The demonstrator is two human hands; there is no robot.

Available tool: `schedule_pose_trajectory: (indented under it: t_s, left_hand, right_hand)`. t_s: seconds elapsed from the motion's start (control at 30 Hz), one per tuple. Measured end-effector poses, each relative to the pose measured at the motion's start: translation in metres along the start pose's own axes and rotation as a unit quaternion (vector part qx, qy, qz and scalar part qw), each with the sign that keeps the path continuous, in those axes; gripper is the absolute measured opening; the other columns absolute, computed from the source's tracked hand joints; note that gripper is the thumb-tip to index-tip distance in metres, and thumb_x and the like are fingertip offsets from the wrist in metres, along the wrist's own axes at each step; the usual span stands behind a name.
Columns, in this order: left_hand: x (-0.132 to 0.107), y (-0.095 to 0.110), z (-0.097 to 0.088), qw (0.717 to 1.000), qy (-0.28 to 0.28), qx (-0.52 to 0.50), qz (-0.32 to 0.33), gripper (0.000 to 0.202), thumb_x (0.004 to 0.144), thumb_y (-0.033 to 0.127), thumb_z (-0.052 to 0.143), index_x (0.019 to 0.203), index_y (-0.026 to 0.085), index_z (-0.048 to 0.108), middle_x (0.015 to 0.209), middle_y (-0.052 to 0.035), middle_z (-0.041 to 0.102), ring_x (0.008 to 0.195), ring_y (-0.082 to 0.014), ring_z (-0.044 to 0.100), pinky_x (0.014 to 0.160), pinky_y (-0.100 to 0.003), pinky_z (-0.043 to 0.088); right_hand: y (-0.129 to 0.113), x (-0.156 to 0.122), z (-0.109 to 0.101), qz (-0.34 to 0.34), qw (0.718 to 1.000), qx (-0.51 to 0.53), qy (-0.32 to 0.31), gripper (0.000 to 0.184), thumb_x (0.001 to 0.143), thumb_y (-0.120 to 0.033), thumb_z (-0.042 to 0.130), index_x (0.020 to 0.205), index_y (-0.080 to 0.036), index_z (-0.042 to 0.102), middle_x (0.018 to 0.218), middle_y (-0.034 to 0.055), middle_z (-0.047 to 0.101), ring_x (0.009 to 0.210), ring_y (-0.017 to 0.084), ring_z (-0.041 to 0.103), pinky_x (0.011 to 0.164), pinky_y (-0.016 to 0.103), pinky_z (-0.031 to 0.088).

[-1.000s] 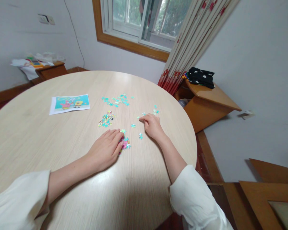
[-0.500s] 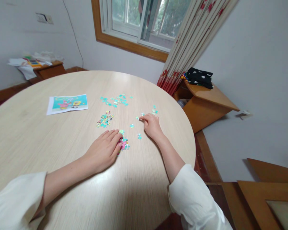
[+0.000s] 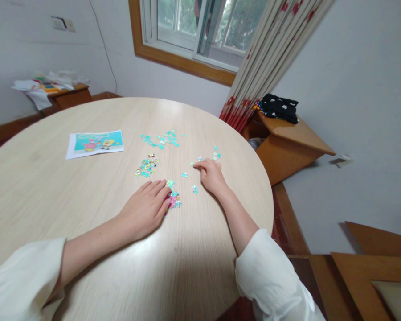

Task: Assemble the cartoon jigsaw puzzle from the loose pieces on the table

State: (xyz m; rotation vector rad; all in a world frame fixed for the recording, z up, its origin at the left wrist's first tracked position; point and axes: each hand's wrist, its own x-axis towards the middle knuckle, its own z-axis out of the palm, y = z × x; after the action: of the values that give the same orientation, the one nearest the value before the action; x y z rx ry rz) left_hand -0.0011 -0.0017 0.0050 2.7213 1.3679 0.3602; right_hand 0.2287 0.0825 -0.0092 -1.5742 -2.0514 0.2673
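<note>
My left hand (image 3: 146, 206) lies flat, fingers stretched out. Its thumb and fingertips rest at the left edge of a partly joined jigsaw section (image 3: 174, 200) in pink and turquoise, covering some of it. Farther right, my right hand (image 3: 211, 174) has its fingers drawn together, with index finger and thumb at a small turquoise puzzle piece (image 3: 192, 163) that is mostly hidden by the fingertips. Near this hand lie a loose piece (image 3: 185, 175), another piece (image 3: 195, 189) and a small group of pieces (image 3: 216, 155).
Turquoise pieces (image 3: 162, 140) are spread toward the back of the round table (image 3: 96, 187). A mixed pile of pieces (image 3: 147, 166) lies beyond my left hand. The printed cartoon picture (image 3: 98, 143) lies at the left. A wooden cabinet (image 3: 287, 147) stands beyond the table's right edge.
The view has shifted very slightly. Less of the puzzle piece shows at my right fingertips; both hands stay in nearly the same place.
</note>
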Motion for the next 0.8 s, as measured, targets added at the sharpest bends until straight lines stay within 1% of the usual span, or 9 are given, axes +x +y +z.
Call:
schedule_pose_trajectory:
  t_s: [0.1, 0.23, 0.57, 0.7, 0.8]
  left_hand:
    - [0.0003, 0.0007, -0.0013, 1.000, -0.006, -0.001, -0.001, 0.045, 0.096, 0.032, 0.022, 0.115, 0.010, 0.057, 0.130, -0.0177, 0.056, 0.122, -0.0293, 0.050, 0.105, -0.049, 0.037]
    - [-0.0001, 0.0007, -0.0007, 1.000, -0.004, 0.001, -0.006, 0.045, 0.096, 0.033, 0.023, 0.114, 0.012, 0.057, 0.130, -0.0166, 0.056, 0.121, -0.0289, 0.051, 0.105, -0.048, 0.038]
    - [-0.0003, 0.0006, 0.0004, 1.000, 0.000, -0.002, -0.009, 0.042, 0.096, 0.034, 0.025, 0.115, 0.015, 0.056, 0.131, -0.0137, 0.056, 0.121, -0.0269, 0.051, 0.105, -0.047, 0.038]
    - [0.0001, 0.0018, -0.0015, 1.000, -0.001, -0.011, -0.007, 0.041, 0.096, 0.033, 0.026, 0.116, 0.014, 0.056, 0.129, -0.0145, 0.056, 0.120, -0.0278, 0.051, 0.104, -0.046, 0.038]
    - [-0.0003, 0.0014, -0.0013, 1.000, -0.005, -0.007, -0.005, 0.043, 0.096, 0.034, 0.025, 0.118, 0.013, 0.057, 0.131, -0.0160, 0.055, 0.122, -0.0291, 0.050, 0.104, -0.048, 0.037]
  right_hand:
    - [-0.0027, -0.0003, -0.0015, 0.007, 1.000, -0.001, -0.001, 0.039, 0.077, 0.002, 0.040, 0.090, -0.020, 0.070, 0.095, 0.0063, 0.069, 0.096, 0.020, 0.059, 0.089, 0.038, 0.034]
    - [-0.0060, -0.0007, -0.0021, 0.016, 1.000, -0.005, -0.005, 0.039, 0.077, 0.002, 0.040, 0.090, -0.019, 0.070, 0.095, 0.0068, 0.069, 0.097, 0.020, 0.059, 0.088, 0.038, 0.034]
    - [-0.0022, -0.0006, 0.0006, 0.005, 1.000, 0.004, -0.001, 0.040, 0.078, 0.001, 0.039, 0.090, -0.020, 0.070, 0.094, 0.0065, 0.068, 0.095, 0.020, 0.058, 0.086, 0.038, 0.034]
    - [-0.0020, -0.0005, 0.0011, 0.008, 1.000, 0.006, -0.001, 0.041, 0.076, 0.002, 0.038, 0.090, -0.020, 0.070, 0.094, 0.0062, 0.068, 0.095, 0.020, 0.059, 0.089, 0.039, 0.034]
    - [-0.0023, -0.0005, 0.0005, 0.005, 1.000, 0.010, 0.004, 0.041, 0.076, 0.002, 0.038, 0.090, -0.020, 0.070, 0.095, 0.0059, 0.069, 0.096, 0.019, 0.059, 0.090, 0.038, 0.035]
